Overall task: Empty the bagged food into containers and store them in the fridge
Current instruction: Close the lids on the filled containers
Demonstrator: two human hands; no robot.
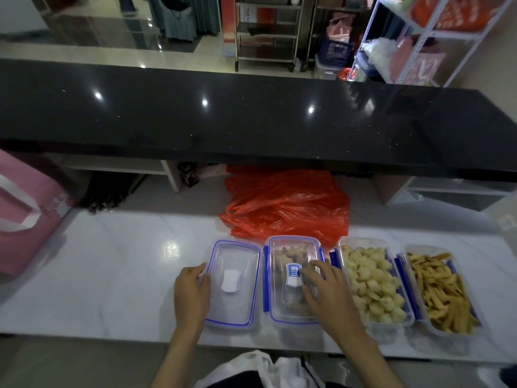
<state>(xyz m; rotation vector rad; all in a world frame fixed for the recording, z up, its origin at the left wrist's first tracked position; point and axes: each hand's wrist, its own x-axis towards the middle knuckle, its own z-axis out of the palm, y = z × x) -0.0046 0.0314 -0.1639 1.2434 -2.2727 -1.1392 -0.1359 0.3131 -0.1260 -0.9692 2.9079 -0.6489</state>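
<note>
White counter (117,275), four clear rectangular pieces in a row, all placed here relative to the lidded container (293,280) with the blue label.

- Lidded container: holds brown food, lid sitting on top, blue side clips appear not yet snapped down. Long axis runs away from the person, toward the black ledge (251,113).
- Just left of it, nearly touching: a loose lid (232,284), blue-rimmed, lying flat, same long axis.
- Just right of it: open container of pale round pieces (373,287); further right, open container of yellow-brown strips (440,292). Both uncovered.
- Behind it: crumpled orange plastic bag (288,208), looks emptied.

Hands: right hand (326,289) lies on the lidded container's top, fingers spread and fairly straight, pressing rather than gripping. Left hand (193,292) holds the loose lid's left edge, fingers curled around the rim.

Handling, as judgement: thin rigid plastic, light, smooth, likely to slide on the glossy counter. The lid will flex; take it by the long edges. Lift filled containers from both short ends, level. Contents look brittle, so no shaking.
</note>
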